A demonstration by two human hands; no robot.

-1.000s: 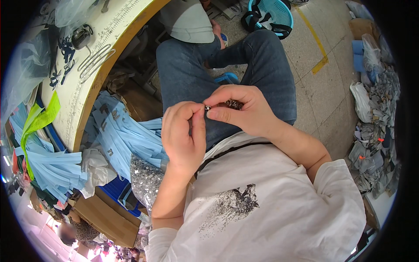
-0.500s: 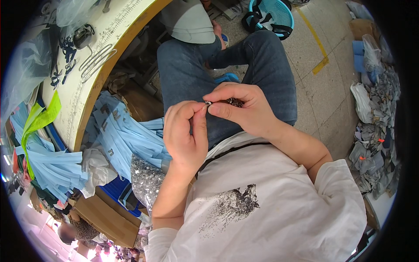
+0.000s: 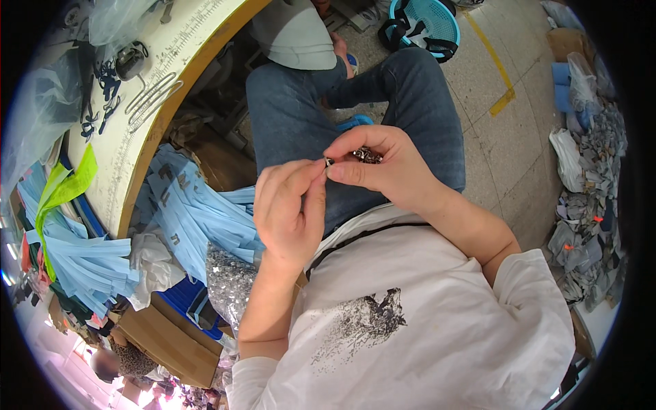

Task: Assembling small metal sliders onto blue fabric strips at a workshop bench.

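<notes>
Above my lap, both hands meet fingertip to fingertip. A small shiny metal piece (image 3: 329,162) sits between them, too small to name. My left hand (image 3: 290,208) is closed in a pinch at its left side. The thumb and forefinger of my right hand (image 3: 386,167) pinch at the same piece from the right. Several small dark, shiny metal pieces (image 3: 367,156) lie in the curl of my right hand, partly hidden by the fingers. Beneath the hands are my legs in blue jeans (image 3: 427,109).
At left a curved worktable (image 3: 195,51) holds a bent metal wire rack (image 3: 152,101) and dark cords. Light blue fabric strips (image 3: 198,212) hang below it, near a bag of small silvery pieces (image 3: 229,277). A blue basket (image 3: 437,27) stands ahead; grey scraps (image 3: 594,198) pile at right.
My right hand has turned slightly, so more of the metal pieces in it show. The left fingers have shifted a little, still at the small piece.
</notes>
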